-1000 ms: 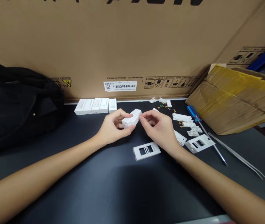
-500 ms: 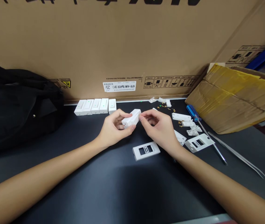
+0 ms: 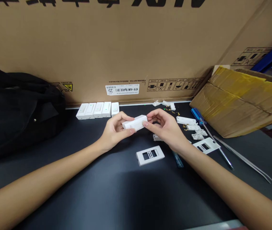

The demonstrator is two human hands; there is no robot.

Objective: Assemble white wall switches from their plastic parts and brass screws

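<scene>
A white plastic light switch (image 3: 136, 123) is held up between both hands, above the dark table. My left hand (image 3: 113, 131) grips its left end between thumb and fingers. At the other end, my right hand (image 3: 166, 130) pinches it, the thumb on the near face and the fingers behind. Just below the hands lies a white switch frame (image 3: 160, 152) with rectangular openings. Small white switch parts (image 3: 157, 138) show partly behind my right hand. Under the right wrist a dark blue, see-through item (image 3: 178, 159) is partly covered.
Several finished-looking switches (image 3: 98, 110) stand in a row at the back left, beside a black bag (image 3: 18, 111). To the right are a second frame (image 3: 209, 144), loose plates (image 3: 186, 120), brass bits (image 3: 179, 114), a blue-handled screwdriver (image 3: 198, 116), tweezers (image 3: 243, 159) and a carton (image 3: 241, 102).
The held switch has turned to lie more level, with its right end moved slightly right. My right hand has shifted from touching its tip to gripping that end.
</scene>
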